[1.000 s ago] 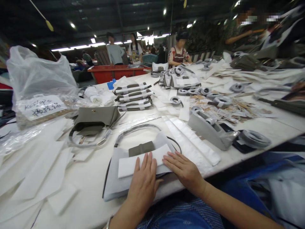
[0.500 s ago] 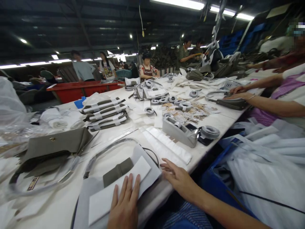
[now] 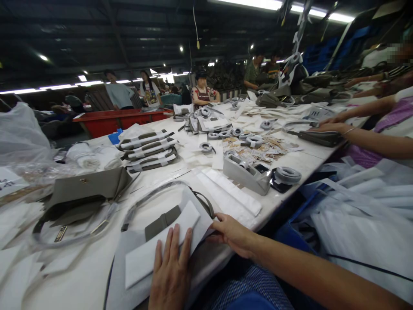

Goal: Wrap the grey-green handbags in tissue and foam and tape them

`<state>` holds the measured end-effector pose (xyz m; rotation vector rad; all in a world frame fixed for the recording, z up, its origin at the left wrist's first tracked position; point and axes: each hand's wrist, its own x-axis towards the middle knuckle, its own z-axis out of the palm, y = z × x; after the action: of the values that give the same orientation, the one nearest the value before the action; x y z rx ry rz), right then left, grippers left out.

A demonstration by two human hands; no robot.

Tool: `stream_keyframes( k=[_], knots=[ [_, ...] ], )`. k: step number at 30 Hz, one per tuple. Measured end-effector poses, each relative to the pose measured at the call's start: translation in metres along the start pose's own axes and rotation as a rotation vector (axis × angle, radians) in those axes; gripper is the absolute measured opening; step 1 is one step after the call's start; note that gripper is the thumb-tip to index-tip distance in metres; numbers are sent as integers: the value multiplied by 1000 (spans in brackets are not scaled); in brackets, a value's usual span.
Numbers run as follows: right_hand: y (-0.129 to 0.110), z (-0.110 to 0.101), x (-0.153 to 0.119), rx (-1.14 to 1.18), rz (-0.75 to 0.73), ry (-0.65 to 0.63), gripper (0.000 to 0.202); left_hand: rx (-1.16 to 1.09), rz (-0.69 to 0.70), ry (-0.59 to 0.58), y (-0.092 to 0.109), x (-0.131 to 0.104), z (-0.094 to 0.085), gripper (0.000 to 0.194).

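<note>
My left hand [image 3: 171,267] lies flat, fingers spread, on a folded white pad [image 3: 138,268]. Under the pad is a thin white-grey sheet [image 3: 124,286], with a dark olive strap piece [image 3: 162,222] beside the pad. My right hand [image 3: 230,232] pinches the right corner of the sheet at the table edge. A wrapped grey strap [image 3: 142,198] loops behind the sheet, and an olive strap [image 3: 203,200] curves near my right fingers.
An olive bag [image 3: 87,189] lies left. Wrapped straps [image 3: 150,150] are stacked behind. A tape dispenser [image 3: 245,174] and a grey roll [image 3: 287,175] stand right. Beyond the edge is a blue bin [image 3: 290,228] of white material. A person's hands [image 3: 332,127] work at far right.
My right hand has closed on the sheet's corner and lifted it slightly. My left hand stays on the pad. The view has shifted a little.
</note>
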<state>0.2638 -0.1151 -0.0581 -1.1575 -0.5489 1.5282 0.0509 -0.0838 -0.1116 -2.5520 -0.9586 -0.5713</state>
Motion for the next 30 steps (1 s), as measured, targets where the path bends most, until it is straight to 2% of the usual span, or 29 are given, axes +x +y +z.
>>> stream_keyframes(
  k=[4,6,8,11,14,15,17,20,23,27,30],
  knots=[
    [-2,16,-6,13,-10,70,39,18,-31,58,-1,-1,-2,69],
    [-6,17,-10,-7,-49,7,40,33,-58,82,-5,0,-4,65],
    [-11,10,-11,-106,-114,-91,41,23,-67,108,-11,1,-7,64],
    [-19,-19,-1,-580,-366,-156,38,-22,-64,145,-23,1,-10,60],
    [-22,-62,22,-1254,-728,-9,31,-61,-93,139,-33,2,-13,59],
    [-22,-76,32,-1430,-784,45,34,-70,-115,133,-35,2,-14,61],
    [-21,-98,48,-1626,-809,101,35,-79,-168,138,-37,3,-17,64],
    [-22,-112,61,-1669,-812,75,20,-82,-231,164,-39,5,-20,68],
    [-29,-101,57,-1678,-862,64,18,-80,-253,180,-41,5,-20,68],
    [-32,-67,36,-1576,-973,16,20,-75,-267,194,-44,6,-18,69],
    [-21,-50,24,-1471,-891,-89,20,-90,-290,198,-45,6,-18,71]
  ],
)
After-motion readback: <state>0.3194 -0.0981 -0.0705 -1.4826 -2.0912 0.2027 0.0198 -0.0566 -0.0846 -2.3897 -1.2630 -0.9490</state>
